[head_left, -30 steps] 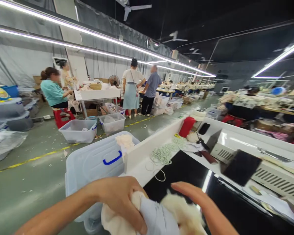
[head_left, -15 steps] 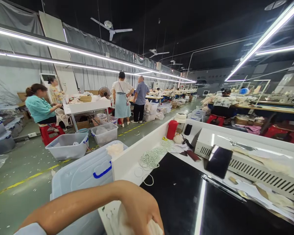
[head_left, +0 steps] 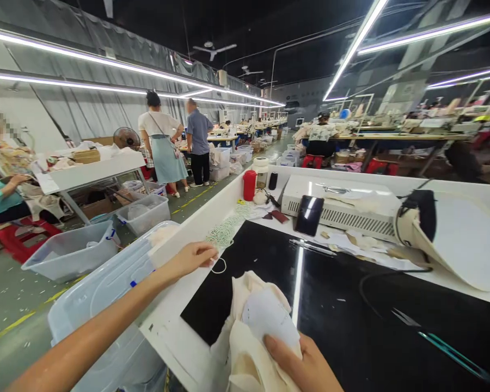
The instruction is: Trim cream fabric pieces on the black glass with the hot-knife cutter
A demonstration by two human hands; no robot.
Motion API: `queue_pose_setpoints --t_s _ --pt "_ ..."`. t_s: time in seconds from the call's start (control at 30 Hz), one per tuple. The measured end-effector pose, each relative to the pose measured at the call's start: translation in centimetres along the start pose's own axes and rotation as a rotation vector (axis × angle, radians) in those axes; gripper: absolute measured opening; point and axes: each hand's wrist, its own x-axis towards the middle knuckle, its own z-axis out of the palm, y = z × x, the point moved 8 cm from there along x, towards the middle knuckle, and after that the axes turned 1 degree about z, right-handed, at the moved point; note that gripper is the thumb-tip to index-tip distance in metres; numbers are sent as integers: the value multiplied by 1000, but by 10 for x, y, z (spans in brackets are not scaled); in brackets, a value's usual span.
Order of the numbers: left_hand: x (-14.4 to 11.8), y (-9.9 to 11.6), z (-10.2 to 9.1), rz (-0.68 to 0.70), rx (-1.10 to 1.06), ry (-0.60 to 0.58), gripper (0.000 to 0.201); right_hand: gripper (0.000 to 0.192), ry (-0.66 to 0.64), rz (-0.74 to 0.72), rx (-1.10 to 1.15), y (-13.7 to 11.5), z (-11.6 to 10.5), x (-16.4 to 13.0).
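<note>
Right hand (head_left: 310, 359) pinches cream cloth (head_left: 242, 348)! Left hand (head_left: 190, 258), grip unclear, at looped pale-green cord (head_left: 222, 233), left edge, white desk (head_left: 175, 329). Tugging risks tangling.

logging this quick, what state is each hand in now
Left hand: by the green cord, grip unclear.
Right hand: closed, holding cream fabric and white piece.

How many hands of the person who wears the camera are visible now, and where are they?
2. The left hand is at the pale green cord; contact is unclear. The right hand holds the cream fabric, thumb on the white piece.
</note>
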Motion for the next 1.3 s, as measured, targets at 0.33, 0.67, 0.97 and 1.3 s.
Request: queue_pose_setpoints --t_s 0.33,0.67,0.97,1.3 --pt "-59 -27 108 -128 -162 -488 93 50 7 -40 100 -12 17 0" --pt "-69 -26 145 -278 -634 -606 98 63 110 30 266 0 11 -3" --pt "-63 -42 164 -369 -940 -391 54 59 94 41 175 16 14 -2" --pt "-75 -32 176 -351 -1153 -518 52 72 118 -37 166 28 12 2"
